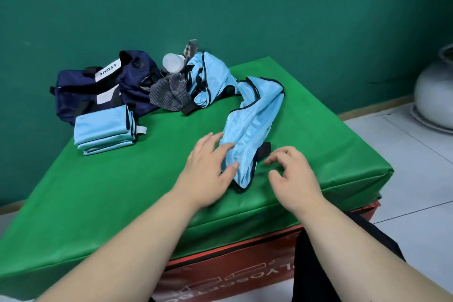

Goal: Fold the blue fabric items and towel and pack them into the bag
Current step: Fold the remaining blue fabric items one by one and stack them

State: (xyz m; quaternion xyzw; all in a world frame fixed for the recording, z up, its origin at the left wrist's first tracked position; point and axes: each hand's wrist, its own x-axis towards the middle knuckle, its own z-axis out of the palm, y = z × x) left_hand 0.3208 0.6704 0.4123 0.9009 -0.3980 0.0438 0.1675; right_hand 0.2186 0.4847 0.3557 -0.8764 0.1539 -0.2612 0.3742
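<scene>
The navy bag (81, 86) sits at the far left corner of the green pad (147, 191) and serves as the reference. The unfolded blue fabric item (247, 130) lies right of the bag as a long crumpled strip, and its near end points toward the pad's front edge. The left hand (208, 167) rests on the left side of that near end, fingers extended and thumb touching the fabric, with no grasp closed around it. The right hand (294, 174) hovers just right of the same end, near a black strap, with fingers loosely curled and holding nothing. A folded blue stack (103, 127) lies directly in front of the bag, touching it. A grey towel (169, 95) and a second crumpled blue item (208, 76) are heaped against the bag's right end. In front of the bag and stack, bare pad surface extends to the front edge. The strip's near end stops short of that edge.
</scene>
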